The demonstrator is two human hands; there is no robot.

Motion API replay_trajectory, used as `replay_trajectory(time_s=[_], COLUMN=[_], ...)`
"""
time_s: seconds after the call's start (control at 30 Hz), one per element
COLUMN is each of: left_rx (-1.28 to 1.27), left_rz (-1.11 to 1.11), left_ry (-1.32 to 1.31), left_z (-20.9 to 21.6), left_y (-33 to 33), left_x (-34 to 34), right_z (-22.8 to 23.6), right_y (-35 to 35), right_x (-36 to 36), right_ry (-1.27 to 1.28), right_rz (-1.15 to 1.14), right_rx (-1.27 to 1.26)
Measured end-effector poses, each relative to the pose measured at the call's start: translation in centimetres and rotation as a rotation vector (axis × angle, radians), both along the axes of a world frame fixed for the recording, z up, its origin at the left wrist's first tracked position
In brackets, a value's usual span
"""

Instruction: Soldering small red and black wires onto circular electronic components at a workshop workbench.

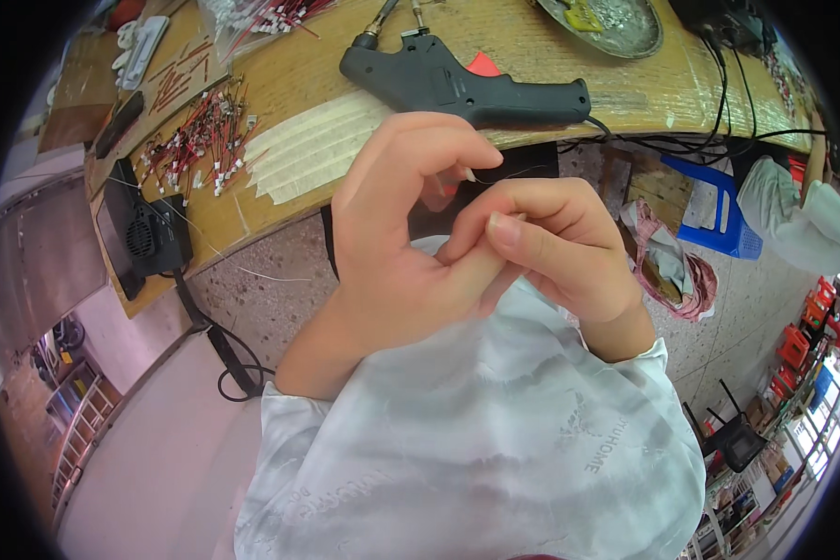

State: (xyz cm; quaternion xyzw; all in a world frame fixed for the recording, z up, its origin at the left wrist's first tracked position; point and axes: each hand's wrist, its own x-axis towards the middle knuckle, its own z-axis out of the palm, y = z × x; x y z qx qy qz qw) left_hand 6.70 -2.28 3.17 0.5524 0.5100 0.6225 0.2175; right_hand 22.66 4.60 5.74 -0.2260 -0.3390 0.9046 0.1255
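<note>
My left hand (387,219) is raised before my chest, its fingers curled toward the palm. My right hand (565,247) meets it, thumb and forefinger pinched beside the left thumb. What the pinch holds is too small to make out. A thin dark strand (535,170) shows near the left fingertips; its ends are hidden. A thin pale wire (238,266) runs from the table's left toward my left wrist. Beyond the hands, a black pistol-shaped soldering gun (467,89) with a red trigger lies on the wooden table (294,70).
Cream tape strips (313,145) cover part of the table beside a pile of red and black wires with white connectors (201,140). A metal dish (616,28) stands at the back right. A black fan-like device (145,224) sits at the left edge; a blue stool (719,210) stands right.
</note>
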Motion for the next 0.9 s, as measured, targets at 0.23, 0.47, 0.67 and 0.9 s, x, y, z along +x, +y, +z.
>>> replay_trajectory(time_s=[0.23, 0.47, 0.67, 0.9], left_rx=[-0.079, 0.164, 0.302, 0.010], left_rz=[-0.238, -0.131, 0.057, -0.486], left_ry=[0.014, -0.112, 0.171, 0.515], left_z=[2.5, 8.8, 5.8, 0.0], left_y=[-0.7, -0.6, 0.9, -2.8], left_x=[-0.6, 4.7, 3.9, 2.4], right_z=[1.0, 5.0, 3.9, -3.1], right_y=[0.7, -1.2, -1.1, -6.0], right_x=[0.9, 3.6, 2.5, 2.9], right_ry=[0.197, 0.417, 0.227, 0.068], right_rz=[0.073, -0.039, -0.022, 0.238], right_rx=[0.721, 1.048, 0.980, 1.103])
